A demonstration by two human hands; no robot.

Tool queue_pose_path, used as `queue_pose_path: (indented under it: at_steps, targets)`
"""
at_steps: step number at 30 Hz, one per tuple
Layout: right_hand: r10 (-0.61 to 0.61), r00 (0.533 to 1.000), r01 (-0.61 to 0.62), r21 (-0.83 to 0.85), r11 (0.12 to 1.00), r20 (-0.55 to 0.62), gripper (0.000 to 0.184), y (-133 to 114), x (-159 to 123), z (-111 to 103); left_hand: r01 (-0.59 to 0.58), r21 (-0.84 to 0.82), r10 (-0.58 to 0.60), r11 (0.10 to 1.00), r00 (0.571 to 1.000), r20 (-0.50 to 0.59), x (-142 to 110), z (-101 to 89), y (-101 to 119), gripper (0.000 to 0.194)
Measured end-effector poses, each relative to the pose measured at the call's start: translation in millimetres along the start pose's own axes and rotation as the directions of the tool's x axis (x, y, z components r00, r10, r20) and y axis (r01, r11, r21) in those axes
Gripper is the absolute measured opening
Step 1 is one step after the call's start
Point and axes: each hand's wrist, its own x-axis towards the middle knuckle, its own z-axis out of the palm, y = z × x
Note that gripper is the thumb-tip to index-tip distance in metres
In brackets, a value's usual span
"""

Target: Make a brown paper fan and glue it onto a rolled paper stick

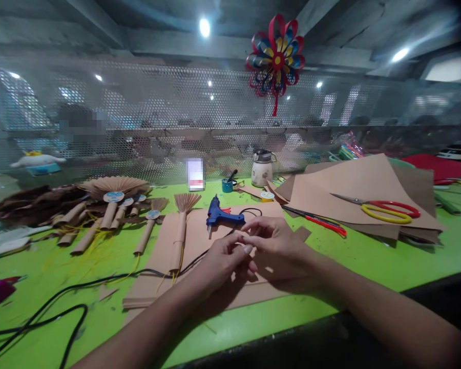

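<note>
My left hand (pixel 228 257) and my right hand (pixel 278 246) meet at the fingertips over a stack of brown paper (pixel 153 292). Both are closed in a pinch; anything between the fingers is hidden or too small to make out. Just beyond them a blue glue gun (pixel 221 215) lies on the paper, its nozzle pointing toward me. Left of it rests a paper fan (pixel 180 230) with a pleated top, a rolled paper handle and yellow string at its lower end.
Finished-looking fans (pixel 113 202) pile up at the left. A black cable (pixel 111 278) crosses the green table (pixel 200 335). Red-handled scissors (pixel 322 224) lie to the right, and red-and-yellow scissors (pixel 388 209) sit on large brown sheets (pixel 346 179). Behind stand a bottle (pixel 262 169) and a blue tape roll (pixel 227 185).
</note>
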Motion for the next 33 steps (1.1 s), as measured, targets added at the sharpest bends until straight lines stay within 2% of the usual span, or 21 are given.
queue_pose_path:
  at_steps: [5, 9, 12, 16, 22, 25, 30, 33]
  targets:
    - [0.015, 1.0, -0.015, 0.065, 0.998, 0.008, 0.018, -4, -3, 1, 0.013, 0.094, -0.017, 0.995, 0.999, 0.035, 3, -2.3, -2, 0.028]
    - [-0.003, 0.998, 0.009, 0.091, 0.996, -0.06, 0.021, -8, 0, 0, 0.018, 0.091, -0.022, 0.996, 0.999, 0.042, 3, -3.0, 2, 0.025]
    - [0.025, 0.995, -0.019, 0.056, 0.998, -0.096, 0.024, -5, 2, -2, -0.007, 0.102, 0.001, 0.995, 0.998, 0.059, 3, -7.5, 1, 0.024]
    - [0.013, 0.996, -0.014, -0.011, 1.0, -0.091, 0.021, -1, 3, -3, -0.02, 0.199, 0.006, 0.98, 0.998, 0.07, 5, -12.9, 0, 0.025]
    - [-0.134, 0.988, 0.119, -0.17, 0.978, -0.076, 0.014, 0, 0, 3, -0.107, 0.35, 0.105, 0.931, 0.994, 0.023, 6, -6.1, 5, 0.027]
    - [-0.157, 0.986, 0.142, -0.202, 0.969, -0.062, 0.014, -2, -1, 4, -0.07, 0.322, 0.078, 0.944, 0.997, -0.014, 7, -4.0, 2, 0.03]
    - [-0.13, 0.989, 0.122, -0.111, 0.986, -0.072, 0.013, -5, 0, 4, -0.048, 0.181, 0.048, 0.982, 0.999, 0.005, 7, -4.4, 0, 0.03]
    - [-0.128, 0.988, 0.123, -0.064, 0.99, -0.081, 0.014, -5, 0, 4, -0.056, 0.165, 0.056, 0.985, 0.998, 0.004, 5, -4.3, 3, 0.03]
